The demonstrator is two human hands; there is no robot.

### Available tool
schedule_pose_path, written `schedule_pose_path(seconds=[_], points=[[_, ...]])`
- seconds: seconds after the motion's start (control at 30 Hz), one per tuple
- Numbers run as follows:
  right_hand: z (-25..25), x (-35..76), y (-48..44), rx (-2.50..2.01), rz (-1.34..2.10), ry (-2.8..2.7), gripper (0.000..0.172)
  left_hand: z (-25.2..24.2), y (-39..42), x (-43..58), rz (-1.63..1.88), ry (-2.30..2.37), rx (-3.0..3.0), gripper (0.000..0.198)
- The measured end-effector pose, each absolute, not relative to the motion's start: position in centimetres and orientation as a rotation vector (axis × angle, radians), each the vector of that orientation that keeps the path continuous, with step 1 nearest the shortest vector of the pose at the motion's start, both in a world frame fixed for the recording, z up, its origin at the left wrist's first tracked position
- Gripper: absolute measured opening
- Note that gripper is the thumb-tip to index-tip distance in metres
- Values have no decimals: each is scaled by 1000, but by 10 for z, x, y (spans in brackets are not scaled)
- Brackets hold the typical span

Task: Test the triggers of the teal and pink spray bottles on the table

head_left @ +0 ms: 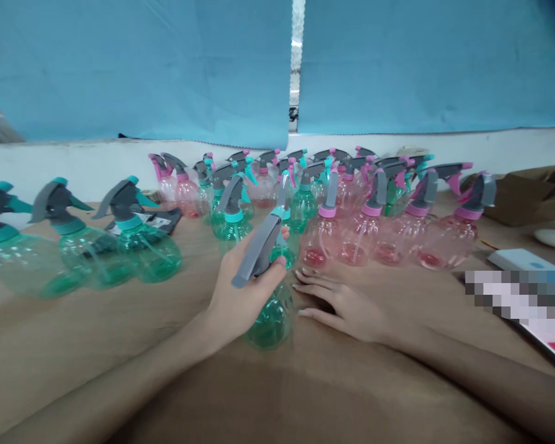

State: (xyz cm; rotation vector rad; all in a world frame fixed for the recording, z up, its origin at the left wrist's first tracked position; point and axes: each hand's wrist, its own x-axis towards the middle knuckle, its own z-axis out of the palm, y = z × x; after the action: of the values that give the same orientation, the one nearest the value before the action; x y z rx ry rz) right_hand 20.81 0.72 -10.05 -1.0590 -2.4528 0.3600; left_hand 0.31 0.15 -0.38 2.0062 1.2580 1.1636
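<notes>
My left hand (240, 290) is wrapped round the neck of a green spray bottle (271, 320) with a grey trigger head and teal collar, holding it tilted just above the brown table (120, 345). My right hand (340, 302) lies flat on the table beside the bottle, fingers stretched toward it, holding nothing. Behind both hands stands a crowd of several spray bottles, green ones (231, 222) toward the left and pink ones (351, 237) toward the right, each with a little liquid at the bottom.
Three green spray bottles (97, 246) stand in a row at the far left. A cardboard box (522, 194) sits at the back right, with a white flat object (520, 259) and a blurred-out item before it. Blue sheeting covers the wall behind.
</notes>
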Motion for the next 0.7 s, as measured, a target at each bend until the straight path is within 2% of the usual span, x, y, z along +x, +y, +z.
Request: schedule_pose_path(seconds=[0.7], points=[[-100, 208, 8, -1057, 362, -2471, 51, 8, -4, 1, 1132, 1233, 2046, 21]])
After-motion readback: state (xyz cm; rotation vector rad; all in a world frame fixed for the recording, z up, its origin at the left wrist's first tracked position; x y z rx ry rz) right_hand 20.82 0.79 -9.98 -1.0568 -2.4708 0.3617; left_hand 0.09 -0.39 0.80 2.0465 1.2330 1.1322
